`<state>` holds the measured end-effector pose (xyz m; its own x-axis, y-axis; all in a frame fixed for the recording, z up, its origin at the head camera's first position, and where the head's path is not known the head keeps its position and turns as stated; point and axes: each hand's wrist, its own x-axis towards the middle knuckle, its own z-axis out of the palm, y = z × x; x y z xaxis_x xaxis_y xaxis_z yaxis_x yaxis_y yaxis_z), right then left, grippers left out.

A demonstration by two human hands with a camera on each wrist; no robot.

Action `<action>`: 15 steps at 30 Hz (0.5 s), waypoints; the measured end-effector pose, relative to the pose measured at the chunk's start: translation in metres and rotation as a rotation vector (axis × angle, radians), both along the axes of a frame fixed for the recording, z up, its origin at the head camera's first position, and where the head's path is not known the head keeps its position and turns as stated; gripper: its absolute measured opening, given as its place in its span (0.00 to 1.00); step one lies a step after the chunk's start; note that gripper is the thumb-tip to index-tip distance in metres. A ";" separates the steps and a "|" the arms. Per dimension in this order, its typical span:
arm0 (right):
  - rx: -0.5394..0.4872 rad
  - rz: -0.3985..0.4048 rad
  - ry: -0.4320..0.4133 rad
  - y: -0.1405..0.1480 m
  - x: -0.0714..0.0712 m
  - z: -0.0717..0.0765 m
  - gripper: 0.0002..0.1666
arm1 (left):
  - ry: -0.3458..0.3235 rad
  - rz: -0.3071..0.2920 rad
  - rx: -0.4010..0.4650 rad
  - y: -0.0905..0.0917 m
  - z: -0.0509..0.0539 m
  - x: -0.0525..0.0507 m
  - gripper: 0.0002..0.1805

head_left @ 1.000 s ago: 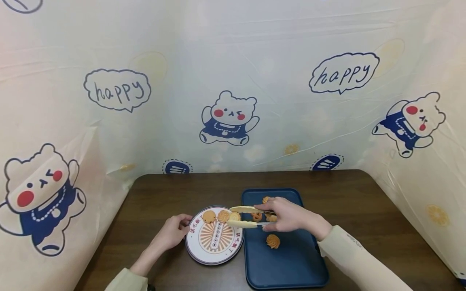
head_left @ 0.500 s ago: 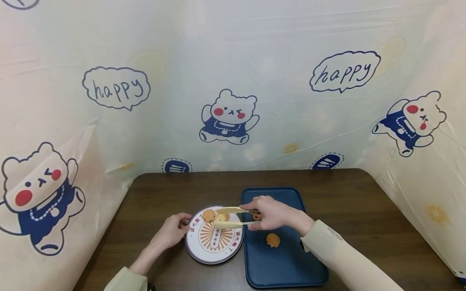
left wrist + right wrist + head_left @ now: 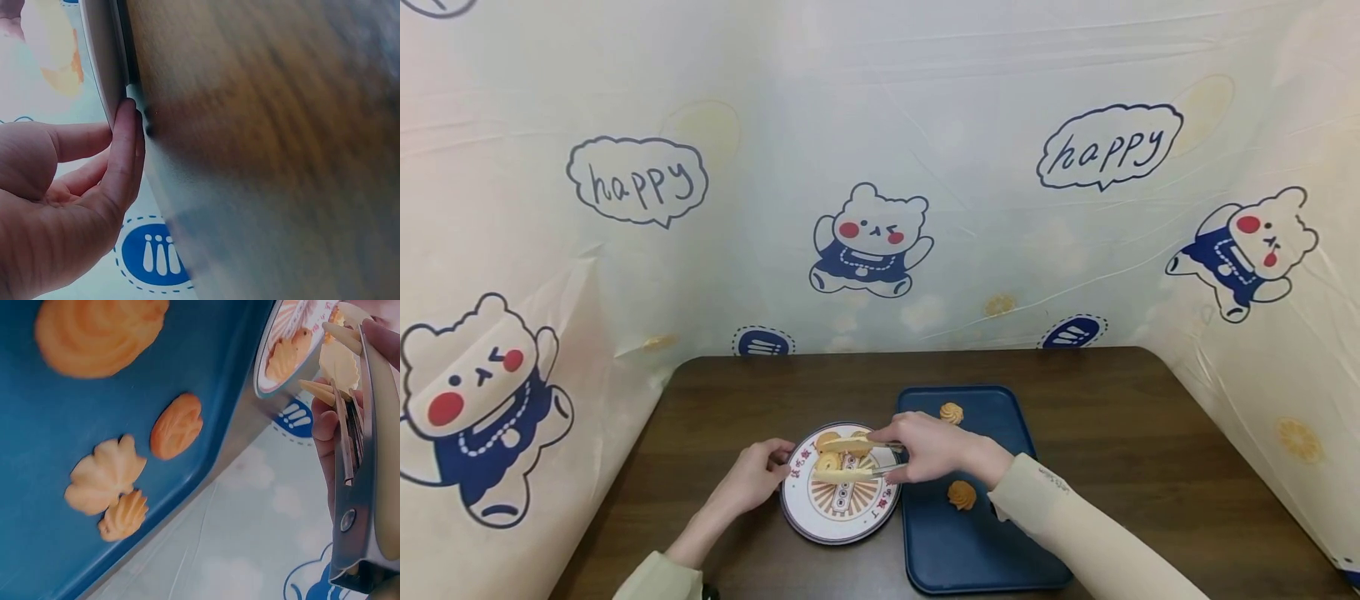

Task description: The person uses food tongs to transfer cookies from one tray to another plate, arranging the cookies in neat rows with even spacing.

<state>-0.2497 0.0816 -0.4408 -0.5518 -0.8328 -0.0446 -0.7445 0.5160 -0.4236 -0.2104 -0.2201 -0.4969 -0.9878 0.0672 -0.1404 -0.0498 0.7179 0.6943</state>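
My right hand grips metal tongs with cream tips, held over the round white plate. Between the tips is a pale cookie, also visible as a ruffled cookie in the right wrist view, where the tongs are seen close up. Other cookies lie on the plate's far part, partly covered by the tongs. My left hand pinches the plate's left rim; in the left wrist view the thumb and fingers of that hand hold the plate's edge.
Right of the plate lies a blue tray. One swirled cookie sits mid-tray and another near its far edge. The right wrist view shows several cookies on the tray. Behind the brown table hangs a printed cloth.
My right hand has moved left with the tongs, carrying the pale cookie from the plate's right edge over its upper left part. The left hand stays on the rim.
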 end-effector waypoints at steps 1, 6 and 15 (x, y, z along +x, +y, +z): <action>-0.001 0.010 0.003 -0.002 0.000 -0.001 0.36 | 0.000 -0.001 0.000 0.000 0.000 0.000 0.18; 0.004 0.052 0.011 -0.013 -0.002 -0.009 0.35 | 0.031 -0.024 0.005 -0.001 0.001 0.002 0.17; 0.028 0.048 0.034 -0.025 -0.001 -0.015 0.36 | 0.058 -0.040 0.015 -0.001 0.004 0.002 0.16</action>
<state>-0.2504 0.0564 -0.4560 -0.5127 -0.8571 -0.0504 -0.7823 0.4905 -0.3839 -0.2086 -0.2208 -0.4930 -0.9908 0.1081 -0.0815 0.0192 0.7083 0.7056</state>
